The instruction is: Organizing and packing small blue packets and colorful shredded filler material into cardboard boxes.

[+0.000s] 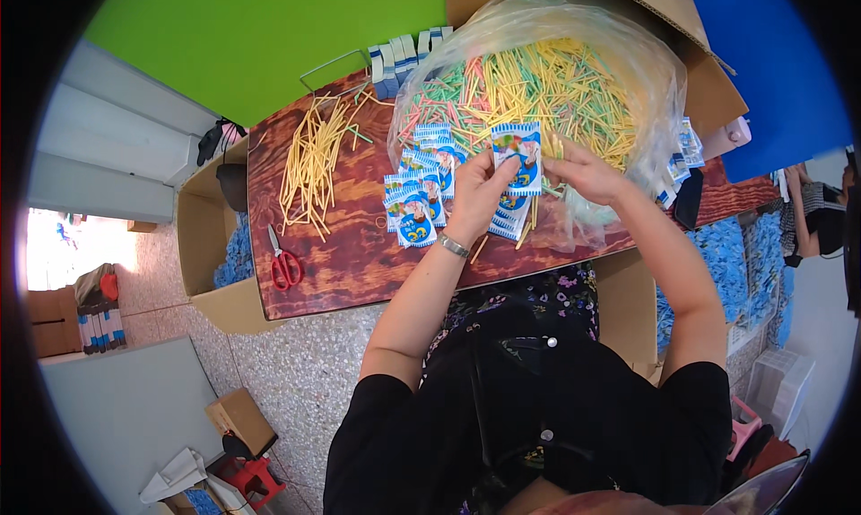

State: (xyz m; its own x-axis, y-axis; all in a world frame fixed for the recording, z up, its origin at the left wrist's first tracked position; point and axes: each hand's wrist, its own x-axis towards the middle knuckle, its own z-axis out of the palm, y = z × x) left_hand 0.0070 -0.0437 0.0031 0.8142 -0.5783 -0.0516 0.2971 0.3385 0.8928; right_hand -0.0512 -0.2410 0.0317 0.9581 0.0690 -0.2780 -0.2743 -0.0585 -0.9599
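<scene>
My left hand (482, 185) grips a small blue-and-white printed packet (527, 152) upright, its thumb lying across the front. Close by on the right, my right hand (587, 174) has its fingers closed around a few short yellow sticks (554, 145), partly hidden by the fingers. Both hands are over the front of a large clear plastic bag (668, 75), heaped with yellow, green and pink sticks (556, 80). More printed packets (416, 219) lie overlapping to the left of my left wrist. Beneath my hands is another stack of packets (509, 221).
Long yellow sticks (314, 161) lie loose on the left of the wood-patterned table (350, 273). Red-handled scissors (285, 266) rest near its left edge. Blue-and-white bundles (395, 62) stand at the back, beside a cardboard box (717, 93). Another person's arm (801, 214) shows at far right.
</scene>
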